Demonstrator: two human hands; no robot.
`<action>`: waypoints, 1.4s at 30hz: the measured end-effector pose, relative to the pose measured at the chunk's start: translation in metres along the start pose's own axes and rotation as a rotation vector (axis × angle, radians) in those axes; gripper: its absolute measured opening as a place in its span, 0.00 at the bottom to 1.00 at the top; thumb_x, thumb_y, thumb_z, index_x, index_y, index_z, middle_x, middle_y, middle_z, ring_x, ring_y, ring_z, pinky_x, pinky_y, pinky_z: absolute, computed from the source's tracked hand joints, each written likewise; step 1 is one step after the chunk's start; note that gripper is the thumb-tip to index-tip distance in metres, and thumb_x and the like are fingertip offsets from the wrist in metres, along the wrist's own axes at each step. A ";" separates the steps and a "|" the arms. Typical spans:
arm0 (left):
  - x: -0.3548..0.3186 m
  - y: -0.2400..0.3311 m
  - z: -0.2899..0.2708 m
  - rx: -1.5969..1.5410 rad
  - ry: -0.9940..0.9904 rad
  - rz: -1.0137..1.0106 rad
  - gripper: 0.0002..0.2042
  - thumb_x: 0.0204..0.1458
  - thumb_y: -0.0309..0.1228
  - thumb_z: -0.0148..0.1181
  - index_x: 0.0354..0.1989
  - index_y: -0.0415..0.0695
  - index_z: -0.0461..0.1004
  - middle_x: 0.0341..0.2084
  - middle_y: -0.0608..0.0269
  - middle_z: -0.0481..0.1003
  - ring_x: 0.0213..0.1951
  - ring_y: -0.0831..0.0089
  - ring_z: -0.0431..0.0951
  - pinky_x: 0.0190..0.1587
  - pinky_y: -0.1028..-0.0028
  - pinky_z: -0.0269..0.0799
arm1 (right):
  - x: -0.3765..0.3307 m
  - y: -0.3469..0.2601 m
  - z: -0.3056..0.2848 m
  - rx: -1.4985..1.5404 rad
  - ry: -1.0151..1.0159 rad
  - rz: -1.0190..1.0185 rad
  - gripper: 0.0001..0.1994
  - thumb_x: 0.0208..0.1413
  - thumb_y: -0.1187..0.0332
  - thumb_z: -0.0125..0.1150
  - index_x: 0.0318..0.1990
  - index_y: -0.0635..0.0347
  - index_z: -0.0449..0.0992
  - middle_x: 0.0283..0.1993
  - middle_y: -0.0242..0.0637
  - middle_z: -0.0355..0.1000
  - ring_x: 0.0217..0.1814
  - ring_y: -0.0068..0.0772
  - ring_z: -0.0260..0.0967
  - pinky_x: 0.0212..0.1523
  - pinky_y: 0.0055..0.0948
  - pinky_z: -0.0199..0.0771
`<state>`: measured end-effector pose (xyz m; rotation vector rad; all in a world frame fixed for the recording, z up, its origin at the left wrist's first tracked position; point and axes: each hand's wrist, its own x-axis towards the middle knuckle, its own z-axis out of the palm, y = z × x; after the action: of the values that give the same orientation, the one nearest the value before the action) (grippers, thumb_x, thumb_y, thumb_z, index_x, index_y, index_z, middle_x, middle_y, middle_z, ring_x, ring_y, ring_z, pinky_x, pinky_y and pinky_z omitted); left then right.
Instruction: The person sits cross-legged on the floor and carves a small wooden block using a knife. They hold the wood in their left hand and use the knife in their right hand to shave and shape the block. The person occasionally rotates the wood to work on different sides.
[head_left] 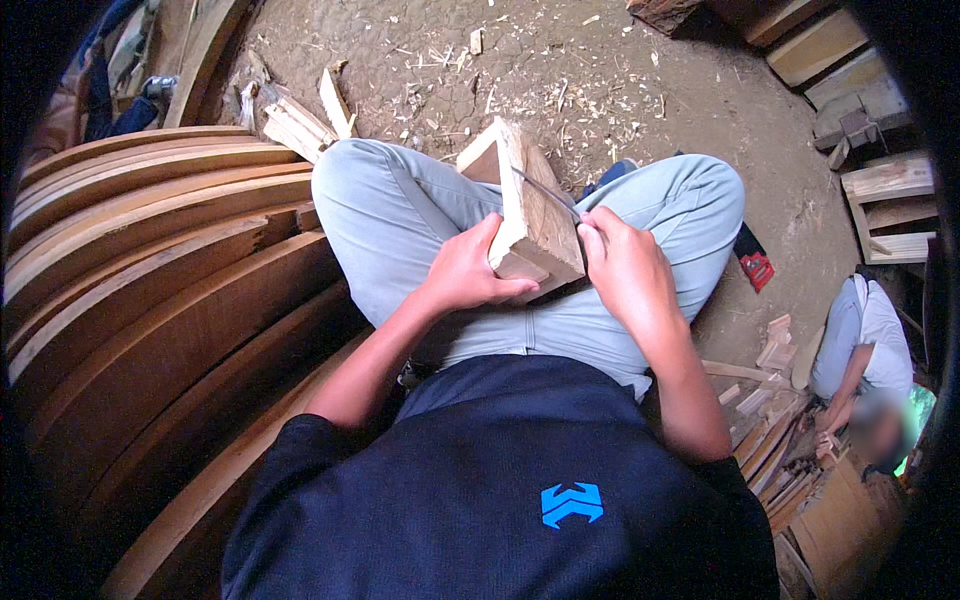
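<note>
While left grip point(468, 268) clasps boxy wooden piece point(550, 226), right grip point(625, 262), closed round slim metal tool point(546, 189), should stroke lightly, evenly.

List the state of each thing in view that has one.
Wooden frame, held, tilted
Thin tool, against the frame
Left hand, gripping the frame
Right hand, gripping the thin tool
Planks, lined up side by side
Shavings, scattered on the floor
Red-handled tool, lying on the floor
</note>
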<state>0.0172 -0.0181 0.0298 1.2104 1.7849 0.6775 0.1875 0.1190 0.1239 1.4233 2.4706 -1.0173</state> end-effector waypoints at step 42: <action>0.000 -0.002 0.000 -0.027 0.012 0.044 0.36 0.33 0.56 0.75 0.44 0.42 0.69 0.40 0.46 0.77 0.45 0.47 0.78 0.46 0.57 0.73 | -0.007 0.026 0.032 0.106 0.210 -0.028 0.12 0.61 0.61 0.59 0.42 0.59 0.77 0.35 0.52 0.77 0.41 0.55 0.77 0.37 0.45 0.76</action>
<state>0.0161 -0.0194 0.0280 1.2335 1.7578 0.7333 0.2057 0.1035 0.0894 1.6085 2.6234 -1.0703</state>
